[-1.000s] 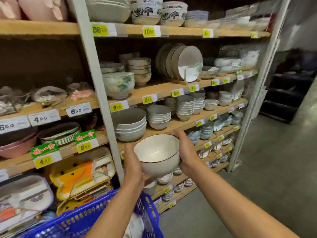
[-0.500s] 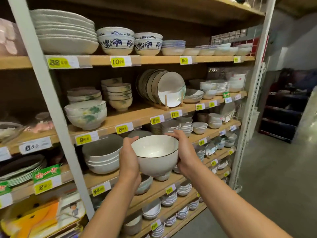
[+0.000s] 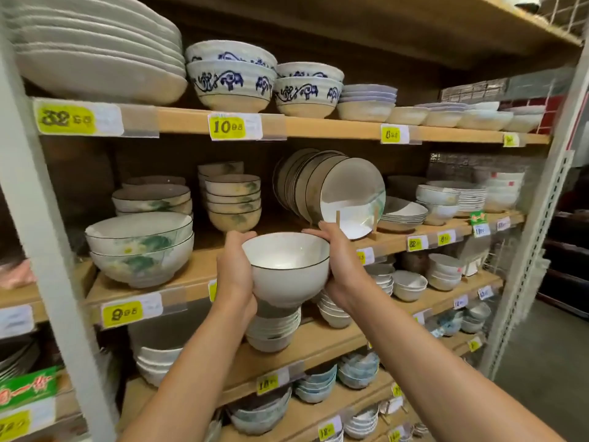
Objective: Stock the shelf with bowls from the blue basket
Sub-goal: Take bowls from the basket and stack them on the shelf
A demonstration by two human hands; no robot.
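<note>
A white bowl with a thin dark rim [image 3: 288,269] is held upright in the air between both hands, just in front of the edge of the wooden middle shelf [image 3: 204,266]. My left hand [image 3: 234,275] grips its left side with the fingers curled round the wall. My right hand [image 3: 342,269] grips the right side, fingertips at the rim. A bare stretch of shelf board lies right behind the bowl, between the big green-patterned bowls [image 3: 140,247] and the upright rack of matching plates [image 3: 338,193]. The blue basket is out of view.
A stack of small bowls [image 3: 234,199] stands at the back of the middle shelf. Blue-patterned bowls [image 3: 231,78] and large plates [image 3: 95,49] fill the shelf above. More stacked bowls [image 3: 274,327] sit on lower shelves. A grey upright post [image 3: 41,218] stands left, another [image 3: 538,218] right.
Both hands have lifted the bowl from low over the blue basket up to the level of the middle shelf. The view has tilted up and the basket has dropped out of sight.
</note>
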